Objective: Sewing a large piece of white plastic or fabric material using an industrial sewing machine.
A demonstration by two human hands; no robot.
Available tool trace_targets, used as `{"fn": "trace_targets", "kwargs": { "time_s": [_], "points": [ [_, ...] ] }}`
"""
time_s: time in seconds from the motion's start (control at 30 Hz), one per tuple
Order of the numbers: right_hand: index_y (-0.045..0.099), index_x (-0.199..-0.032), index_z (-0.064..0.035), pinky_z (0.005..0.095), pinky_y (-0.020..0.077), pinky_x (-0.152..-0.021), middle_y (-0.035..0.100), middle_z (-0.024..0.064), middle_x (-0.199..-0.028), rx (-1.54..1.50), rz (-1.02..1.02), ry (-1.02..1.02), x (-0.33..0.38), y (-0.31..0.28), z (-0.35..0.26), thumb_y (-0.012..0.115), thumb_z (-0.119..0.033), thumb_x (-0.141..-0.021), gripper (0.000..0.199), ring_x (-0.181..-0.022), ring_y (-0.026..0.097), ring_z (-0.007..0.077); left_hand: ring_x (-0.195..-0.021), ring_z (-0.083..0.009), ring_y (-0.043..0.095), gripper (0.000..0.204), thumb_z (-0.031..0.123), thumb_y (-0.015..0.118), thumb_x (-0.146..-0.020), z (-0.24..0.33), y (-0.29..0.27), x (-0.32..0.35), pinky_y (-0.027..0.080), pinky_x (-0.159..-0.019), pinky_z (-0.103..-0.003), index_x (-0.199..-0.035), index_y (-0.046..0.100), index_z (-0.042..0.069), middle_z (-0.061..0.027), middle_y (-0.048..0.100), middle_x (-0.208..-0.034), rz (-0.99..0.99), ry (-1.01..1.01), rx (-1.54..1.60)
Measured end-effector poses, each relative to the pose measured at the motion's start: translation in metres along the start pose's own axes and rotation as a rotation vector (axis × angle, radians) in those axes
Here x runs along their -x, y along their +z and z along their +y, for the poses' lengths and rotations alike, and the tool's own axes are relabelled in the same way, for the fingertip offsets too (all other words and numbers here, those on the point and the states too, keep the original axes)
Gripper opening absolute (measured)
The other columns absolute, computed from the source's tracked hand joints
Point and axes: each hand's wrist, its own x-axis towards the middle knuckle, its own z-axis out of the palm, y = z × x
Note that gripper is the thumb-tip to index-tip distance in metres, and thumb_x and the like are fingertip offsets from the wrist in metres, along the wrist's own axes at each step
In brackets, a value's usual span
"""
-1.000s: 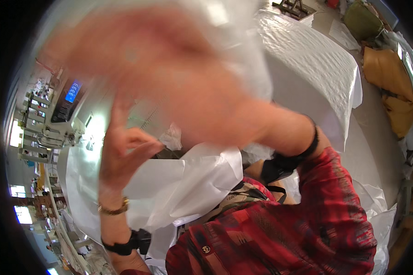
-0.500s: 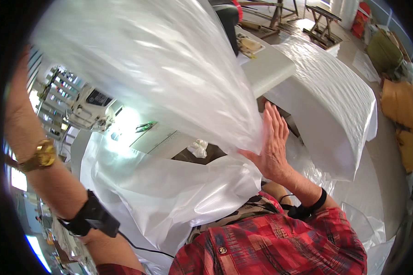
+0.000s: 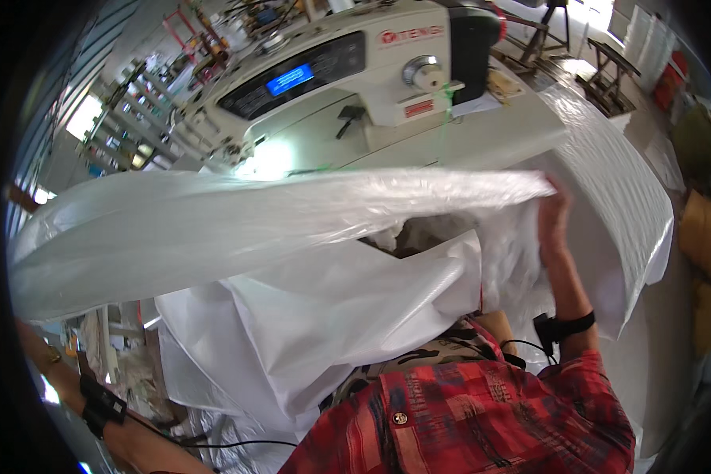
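Observation:
A translucent white plastic sheet (image 3: 276,229) stretches across the view in front of a white sewing machine (image 3: 407,67). My right hand (image 3: 554,220), somewhat blurred, is closed on the sheet's right end. At the far left, the base of my left hand (image 3: 30,336) shows just under the sheet's other end; its fingers are hidden. More white sheeting (image 3: 324,316) drapes in folds over my lap and up to the machine table. The machine's lamp glows beside the needle area, behind the sheet's upper edge.
The machine table (image 3: 482,134) lies beyond the sheet. Over its right end hangs a large white sheet (image 3: 616,174). A small stool (image 3: 608,71) stands at the back right, with brown bundles (image 3: 707,245) along the right side. A black cable (image 3: 237,444) runs from my left forearm band.
The raised sheet has come down and toward me, uncovering the sewing machine. My left hand has dropped at the far left. My right hand has moved right and closed on the sheet's end.

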Motion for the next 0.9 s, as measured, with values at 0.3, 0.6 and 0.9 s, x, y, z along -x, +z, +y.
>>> {"fn": "trace_targets", "kwargs": {
  "time_s": [0.3, 0.6, 0.9],
  "points": [
    [0.057, -0.066, -0.0014, 0.0235, 0.0376, -0.051, 0.052, -0.0038, -0.058, -0.148, -0.063, -0.522, -0.076, 0.103, -0.221, 0.051, -0.007, -0.086, 0.022, -0.055, 0.047, 0.0047, -0.116, -0.0280, 0.059, 0.054, 0.042, 0.049, -0.100, -0.118, -0.051, 0.110, 0.046, -0.100, -0.041, -0.134, 0.053, 0.001, -0.0200, 0.060, -0.128, -0.151, -0.127, -0.528],
    [0.064, -0.073, -0.0047, 0.0457, 0.0498, -0.055, 0.066, 0.0151, -0.069, -0.079, -0.486, -1.238, 0.077, 0.279, -0.340, 0.068, -0.022, -0.076, 0.018, -0.065, 0.066, 0.0346, -0.128, -0.0340, 0.046, 0.068, 0.047, 0.053, -0.098, 0.221, 0.092, 0.218, 0.030, -0.114, -0.044, -0.139, 0.041, -0.006, -0.0261, 0.047, -0.139, -0.725, 0.123, 0.127],
    [0.042, -0.138, -0.0029, 0.0429, 0.0461, -0.088, 0.061, 0.0166, -0.100, 0.073, -0.666, -1.006, 0.068, 0.224, -0.248, 0.075, -0.035, -0.082, 0.073, -0.100, 0.056, 0.0315, -0.107, -0.0312, 0.062, 0.038, 0.000, 0.053, -0.088, 0.186, 0.106, 0.138, 0.050, -0.096, -0.038, -0.126, 0.060, 0.002, -0.0194, 0.064, -0.114, -0.342, 0.066, 0.015]
  ]
}}
